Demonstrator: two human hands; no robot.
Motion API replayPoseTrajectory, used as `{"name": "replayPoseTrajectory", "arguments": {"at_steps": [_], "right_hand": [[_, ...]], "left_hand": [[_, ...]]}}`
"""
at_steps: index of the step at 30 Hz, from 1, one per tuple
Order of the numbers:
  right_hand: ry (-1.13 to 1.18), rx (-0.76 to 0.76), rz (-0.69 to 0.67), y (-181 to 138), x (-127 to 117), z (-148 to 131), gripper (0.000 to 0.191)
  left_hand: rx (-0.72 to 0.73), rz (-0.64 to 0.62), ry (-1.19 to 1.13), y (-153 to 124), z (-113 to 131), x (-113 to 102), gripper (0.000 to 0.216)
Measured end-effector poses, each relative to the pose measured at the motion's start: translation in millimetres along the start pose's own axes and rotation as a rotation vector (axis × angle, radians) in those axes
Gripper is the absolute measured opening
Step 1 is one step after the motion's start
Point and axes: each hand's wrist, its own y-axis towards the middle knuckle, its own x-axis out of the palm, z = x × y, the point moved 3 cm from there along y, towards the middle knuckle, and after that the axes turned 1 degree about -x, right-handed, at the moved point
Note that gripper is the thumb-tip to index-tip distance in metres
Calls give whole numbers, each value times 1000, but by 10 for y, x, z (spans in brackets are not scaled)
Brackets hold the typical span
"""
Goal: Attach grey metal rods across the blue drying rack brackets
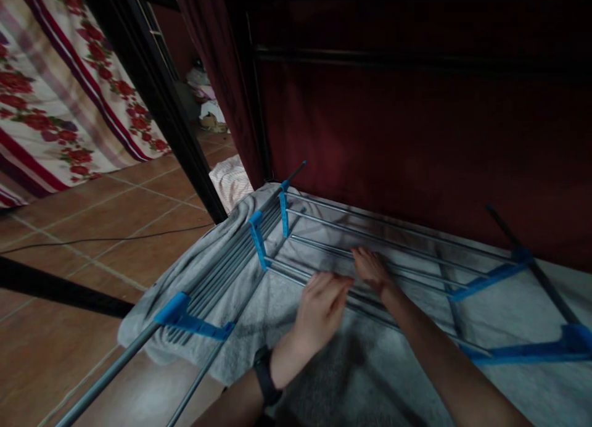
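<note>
A rack of thin grey metal tubes and blue plastic brackets (258, 239) lies on a grey blanket. My left hand (321, 306), with a dark watch on its wrist, is curled over one of the near tubes (289, 271). Farther along, my right hand (370, 268) has its fingers bent over another tube (319, 246); the undersides of both grips are hidden. At the right end, the tubes meet two more blue brackets (522, 352). Left of my hands, several parallel tubes (222, 277) run close together beside a blue bracket (194, 323).
The grey blanket (277, 328) covers a bed with black posts (152, 87). A dark red curtain (393, 143) hangs behind the rack. To the left are a tiled floor (92, 229) with a black cable (115, 238) and a floral curtain (60, 94).
</note>
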Motion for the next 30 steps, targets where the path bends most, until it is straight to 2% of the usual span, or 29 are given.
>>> {"name": "replayPoseTrajectory", "arguments": {"at_steps": [1, 3, 5, 7, 10, 15, 19, 21, 24, 27, 30], "right_hand": [[-1, 28, -24, 29, -9, 3, 50], [-4, 74, -60, 78, -25, 3, 51], [-2, 87, -58, 105, -46, -4, 49], [7, 83, -32, 109, -71, -8, 43], [29, 69, 40, 91, -120, 8, 38], [25, 55, 131, 86, -184, 51, 36], [17, 49, 122, 113, -168, 56, 38], [16, 41, 111, 127, -140, 58, 38], [10, 31, 125, 142, -89, 72, 38], [-9, 12, 169, 147, -40, 85, 36], [-21, -21, 201, 150, 1, 84, 35]], "left_hand": [[-90, 104, 39, -191, -186, -188, 18], [-299, 398, 60, -487, -577, -568, 16], [-438, 629, 83, -647, -900, -854, 17], [-488, 744, 110, -658, -1118, -1020, 20], [-453, 884, 95, -504, -1283, -1122, 22], [-463, 965, 6, -167, -1451, -1128, 21], [-478, 1031, -190, 5, -1625, -1185, 13], [-534, 1045, -284, 88, -1721, -1233, 10], [-690, 1025, -368, 222, -1850, -1297, 16], [-832, 915, -429, 343, -1955, -1333, 21], [-869, 869, -484, 418, -2028, -1388, 18]]}}
